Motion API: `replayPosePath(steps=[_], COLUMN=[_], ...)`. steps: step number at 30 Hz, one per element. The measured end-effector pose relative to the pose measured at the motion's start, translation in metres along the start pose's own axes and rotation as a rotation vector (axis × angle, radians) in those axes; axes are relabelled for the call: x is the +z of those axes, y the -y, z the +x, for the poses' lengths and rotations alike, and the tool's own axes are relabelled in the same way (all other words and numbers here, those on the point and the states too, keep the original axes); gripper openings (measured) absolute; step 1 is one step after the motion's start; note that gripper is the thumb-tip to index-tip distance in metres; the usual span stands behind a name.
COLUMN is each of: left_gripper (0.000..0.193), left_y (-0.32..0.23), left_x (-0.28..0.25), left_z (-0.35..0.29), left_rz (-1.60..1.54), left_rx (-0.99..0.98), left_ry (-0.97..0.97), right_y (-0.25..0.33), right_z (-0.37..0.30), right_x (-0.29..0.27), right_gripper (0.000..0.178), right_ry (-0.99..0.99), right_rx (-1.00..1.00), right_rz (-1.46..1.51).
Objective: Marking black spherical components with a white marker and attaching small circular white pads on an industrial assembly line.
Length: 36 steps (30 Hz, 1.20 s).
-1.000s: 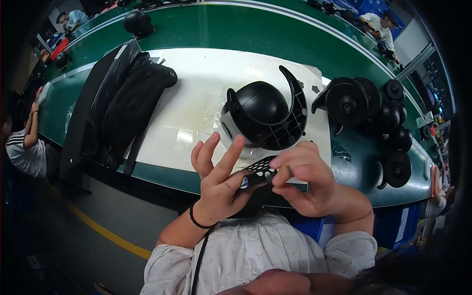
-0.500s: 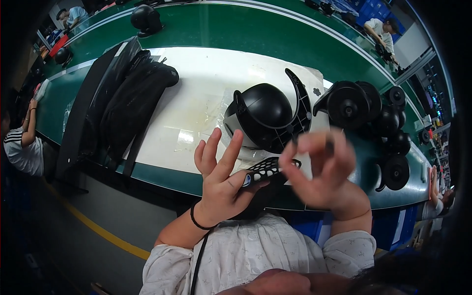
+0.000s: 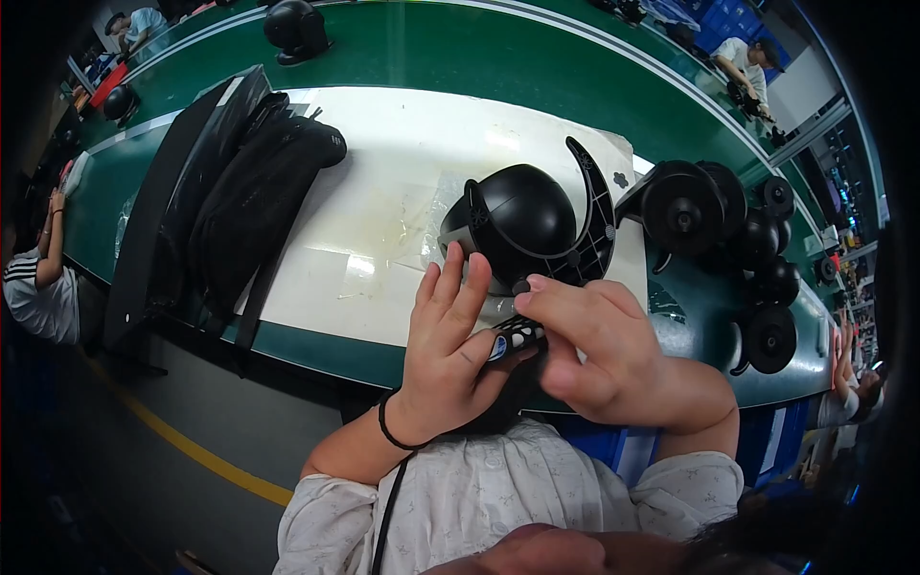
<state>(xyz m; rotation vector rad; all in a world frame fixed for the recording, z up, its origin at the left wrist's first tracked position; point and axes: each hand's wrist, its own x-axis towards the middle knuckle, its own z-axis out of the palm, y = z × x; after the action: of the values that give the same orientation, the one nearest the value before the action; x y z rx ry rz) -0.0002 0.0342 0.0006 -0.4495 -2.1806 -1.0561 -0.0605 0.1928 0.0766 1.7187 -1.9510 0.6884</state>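
My left hand [image 3: 446, 350] grips a black perforated piece [image 3: 517, 337] with a small blue oval mark between thumb and palm, its other fingers raised. Over the far end of that piece is my right hand [image 3: 604, 350], thumb and fingers drawn together in a pinch. A small dark round bit shows at its fingertips; whether it is held or lies behind cannot be told. Just beyond both hands, a glossy black rounded shell [image 3: 527, 211] rests on the white sheet [image 3: 383, 211]. A ribbed black crescent-shaped arm [image 3: 599, 206] curves along the shell's right side.
Several black round parts [image 3: 682, 206] stand on the green bench at right. At left lie a black soft bag [image 3: 259, 192] and a long black panel [image 3: 172, 201]. Another black rounded unit [image 3: 295, 31] sits at the back. Other people work around the bench.
My right hand has moved left and closed in over the perforated piece, now hiding more of it. The left hand keeps its hold, its raised fingers closer together.
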Motion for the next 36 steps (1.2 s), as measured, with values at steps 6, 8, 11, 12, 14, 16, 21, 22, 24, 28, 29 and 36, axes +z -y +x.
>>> replayPosePath(steps=[6, 8, 11, 12, 14, 16, 21, 22, 24, 28, 29, 36], left_gripper=[0.023, 0.022, 0.023, 0.023, 0.024, 0.025, 0.025, 0.024, 0.024, 0.024, 0.024, 0.022], left_y=[0.002, 0.0, 0.002, 0.002, 0.002, 0.003, 0.006, 0.005, 0.005, 0.008, 0.008, 0.01], left_x=[0.003, 0.002, 0.003, 0.003, 0.003, 0.004, 0.003, 0.003, 0.004, 0.003, 0.004, 0.006], left_z=[-0.001, 0.0, -0.001, -0.001, -0.002, -0.002, -0.001, -0.001, 0.0, -0.003, -0.002, -0.003], left_rz=[-0.01, 0.018, 0.032, 0.022, 0.017, 0.014, 0.032, 0.038, 0.03, 0.03, 0.027, 0.055], left_rx=[0.03, 0.01, 0.026, 0.03, 0.03, 0.023, 0.033, 0.033, 0.028, 0.029, 0.041, 0.073], left_ry=[-0.023, -0.008, -0.013, -0.014, -0.019, -0.024, -0.03, -0.024, -0.026, -0.02, -0.024, -0.026], right_y=[-0.024, -0.034, -0.045, -0.045, -0.045, -0.045, -0.039, -0.035, -0.028, -0.043, -0.049, -0.095], right_z=[0.02, 0.032, 0.045, 0.048, 0.054, 0.057, 0.049, 0.049, 0.038, 0.026, 0.023, 0.0], right_x=[-0.009, 0.0, 0.009, 0.01, 0.012, 0.013, 0.013, 0.008, 0.003, -0.013, -0.02, -0.012], right_gripper=[0.077, 0.071, 0.065, 0.062, 0.06, 0.059, 0.055, 0.054, 0.053, 0.042, 0.031, 0.012], right_ry=[-0.093, -0.106, 0.008, 0.039, 0.065, 0.091, 0.053, 0.079, 0.092, 0.041, 0.007, -0.237], right_rx=[0.292, 0.306, 0.431, 0.515, 0.539, 0.568, 0.482, 0.38, 0.275, 0.431, 0.486, 0.73], right_rz=[0.389, 0.473, 0.49, 0.55, 0.566, 0.58, 0.429, 0.178, 0.098, 0.085, 0.055, 0.398])
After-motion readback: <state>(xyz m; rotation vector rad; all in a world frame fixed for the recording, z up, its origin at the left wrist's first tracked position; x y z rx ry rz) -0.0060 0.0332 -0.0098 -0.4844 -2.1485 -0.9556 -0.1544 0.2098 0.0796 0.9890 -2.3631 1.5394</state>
